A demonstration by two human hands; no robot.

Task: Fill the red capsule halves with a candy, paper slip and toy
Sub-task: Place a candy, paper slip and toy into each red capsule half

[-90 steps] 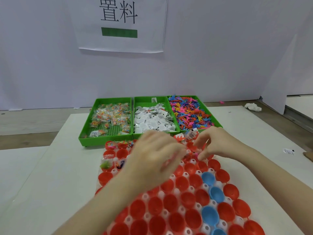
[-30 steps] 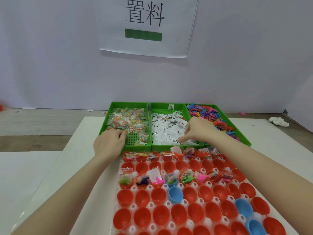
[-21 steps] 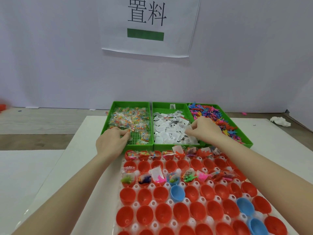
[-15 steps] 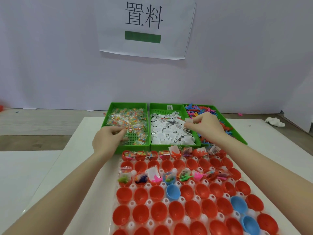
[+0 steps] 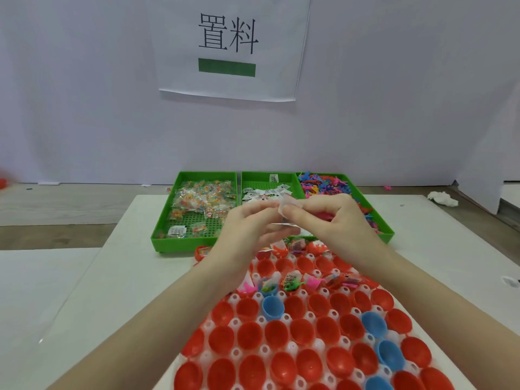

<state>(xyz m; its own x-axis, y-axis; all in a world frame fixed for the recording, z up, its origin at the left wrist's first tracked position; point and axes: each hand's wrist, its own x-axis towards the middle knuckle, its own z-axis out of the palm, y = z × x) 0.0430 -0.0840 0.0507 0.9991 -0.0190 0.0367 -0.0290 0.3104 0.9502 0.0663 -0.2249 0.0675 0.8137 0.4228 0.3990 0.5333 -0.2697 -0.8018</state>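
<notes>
Head view first: what writing can you read?

— Two large black characters, 置料, on a white paper sign (image 5: 229, 46) taped to the wall, with a solid green bar under them. The paper slips (image 5: 264, 192) in the middle green tray (image 5: 268, 177) carry print too small to read.

— And the hands?

— Both are raised together over the near rim of the trays. The right hand (image 5: 332, 220) pinches a small white slip (image 5: 285, 205) between thumb and forefinger, with something pink tucked under its curled fingers. The left hand (image 5: 247, 229) has its fingers curled toward that slip; whether it grips anything I cannot tell.

— Where do the capsule halves sit?

— Red capsule halves (image 5: 277, 336) fill a white holder (image 5: 260, 319) on the white table (image 5: 92, 291), with a few blue halves (image 5: 273, 306) among them. The rows nearest the trays hold fillings. Candy tray (image 5: 166, 220) stands left, toy tray (image 5: 385, 235) right, all three side by side, touching.

— Open room?

— Bare table lies left of the holder and right of the toy tray.
</notes>
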